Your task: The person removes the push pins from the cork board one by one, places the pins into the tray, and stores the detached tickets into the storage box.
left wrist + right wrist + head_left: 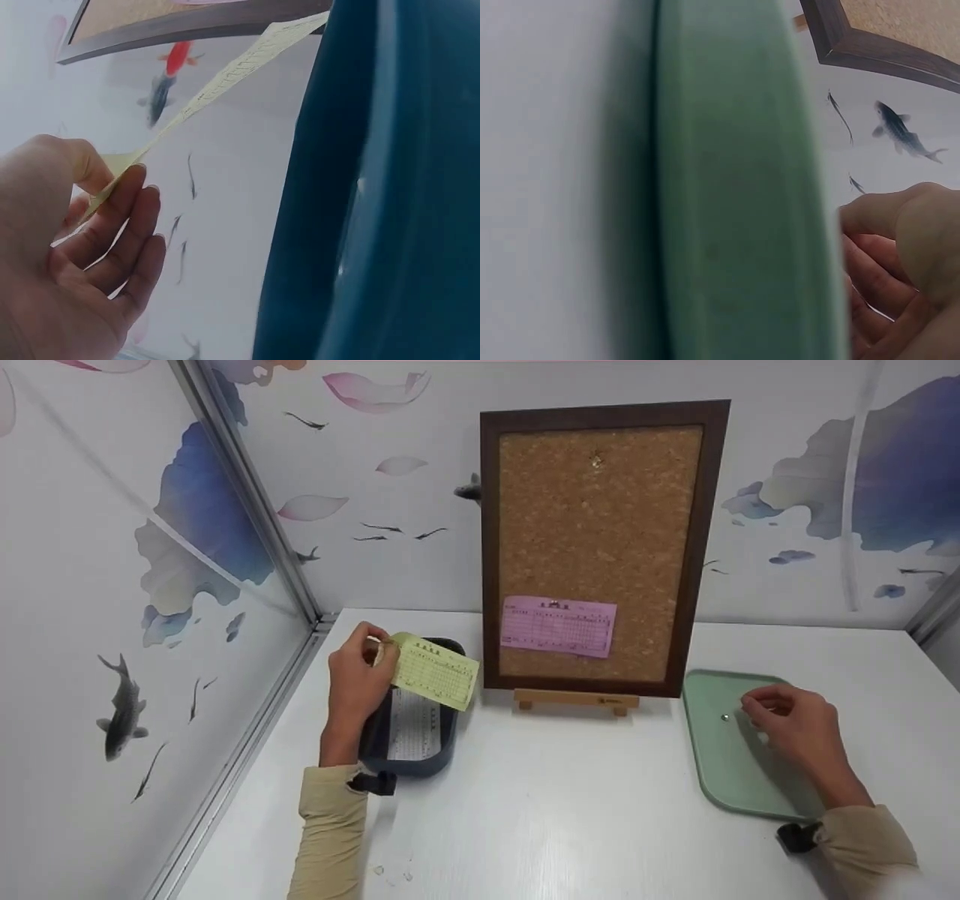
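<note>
From the head camera, the left hand pinches a yellow slip of paper by its left edge, between thumb and fingers. The slip hangs just above a dark blue tray, which sits at about 9 o'clock from the cork board. More white paper lies in that tray. A pink slip is already pinned at the bottom left of the board. The right hand is over a green tray at about 3 o'clock from the board. Its fingers are curled, with the tips close together by a small pin. I cannot tell if it holds a pin.

From the left wrist camera, the yellow slip is seen edge-on, held tight between the thumb and the fingers. The blue tray wall fills the right side.

From the right wrist camera, the green tray rim is blurry and close. The curled fingers show at 4 o'clock, but what they hold is hidden.

I think the step now is getting a slip and a pin ready. Next, the slip likely has to go flat on a bare part of the cork, and a pin must be pushed through it.
</note>
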`<control>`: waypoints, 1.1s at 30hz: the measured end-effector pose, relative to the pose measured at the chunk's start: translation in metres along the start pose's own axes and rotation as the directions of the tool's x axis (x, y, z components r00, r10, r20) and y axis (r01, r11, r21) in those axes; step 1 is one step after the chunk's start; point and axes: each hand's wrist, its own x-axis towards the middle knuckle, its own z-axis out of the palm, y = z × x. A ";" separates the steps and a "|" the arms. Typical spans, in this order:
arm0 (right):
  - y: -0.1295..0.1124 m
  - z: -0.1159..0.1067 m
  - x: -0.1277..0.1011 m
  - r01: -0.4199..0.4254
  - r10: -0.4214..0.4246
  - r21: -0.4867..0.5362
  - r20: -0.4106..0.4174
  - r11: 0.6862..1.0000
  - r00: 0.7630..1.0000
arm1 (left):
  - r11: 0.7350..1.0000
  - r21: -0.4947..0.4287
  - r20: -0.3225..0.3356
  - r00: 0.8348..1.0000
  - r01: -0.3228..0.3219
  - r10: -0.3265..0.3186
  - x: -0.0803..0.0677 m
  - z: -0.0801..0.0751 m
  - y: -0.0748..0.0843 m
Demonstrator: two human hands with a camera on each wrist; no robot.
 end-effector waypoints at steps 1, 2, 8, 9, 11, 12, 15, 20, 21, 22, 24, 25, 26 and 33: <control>0.000 0.000 0.000 -0.001 0.001 -0.002 0.001 1.000 1.000 | 1.000 0.020 0.007 1.000 -0.004 0.004 0.000 -0.003 0.001; 0.001 0.001 0.000 -0.004 0.004 -0.004 0.004 1.000 1.000 | 0.999 0.037 0.015 1.000 -0.007 0.007 0.000 -0.006 0.002; 0.002 0.001 0.000 -0.009 0.009 -0.012 0.014 1.000 1.000 | 0.996 0.094 0.035 0.999 -0.001 -0.003 -0.001 -0.022 0.009; 0.002 0.001 0.000 -0.007 0.008 -0.013 0.014 1.000 1.000 | 0.995 0.102 0.037 0.999 0.006 -0.010 -0.001 -0.024 0.009; 0.002 0.001 0.000 -0.005 0.005 -0.015 0.015 1.000 1.000 | 0.993 0.114 0.042 0.999 0.014 -0.019 -0.001 -0.028 0.009; 0.002 0.001 0.000 -0.004 0.004 -0.017 0.016 1.000 1.000 | 0.993 0.120 0.046 0.999 0.017 -0.023 -0.001 -0.029 0.009; 0.002 0.000 0.000 -0.002 0.003 -0.021 0.028 1.000 1.000 | 0.990 0.141 0.051 0.998 0.015 -0.022 0.000 -0.035 0.008; 0.003 0.001 0.000 -0.001 0.004 -0.034 0.069 0.999 0.998 | 0.988 0.157 0.036 0.999 -0.004 -0.001 0.000 -0.049 0.007; 0.003 0.001 0.000 -0.003 0.006 -0.039 0.079 0.999 0.997 | 0.987 0.159 0.037 0.999 -0.007 0.002 0.000 -0.052 0.007; 0.004 0.001 0.000 -0.004 0.008 -0.044 0.088 0.999 0.996 | 0.987 0.159 0.041 0.999 -0.009 0.002 0.000 -0.054 0.007; 0.004 0.001 0.000 -0.010 0.016 -0.056 0.103 0.998 0.995 | 0.987 0.162 0.065 0.998 -0.009 -0.002 -0.001 -0.058 0.007; 0.004 0.001 0.000 -0.013 0.020 -0.063 0.110 0.998 0.994 | 0.986 0.168 0.081 0.997 -0.013 0.000 -0.001 -0.059 0.006; 0.005 0.001 0.000 -0.017 0.025 -0.071 0.117 0.997 0.993 | 0.985 0.171 0.101 0.995 -0.018 0.001 -0.001 -0.059 0.006; 0.006 0.001 0.000 -0.041 0.056 -0.097 0.161 0.994 0.985 | 0.985 0.163 0.267 0.964 -0.063 0.018 -0.001 -0.041 0.001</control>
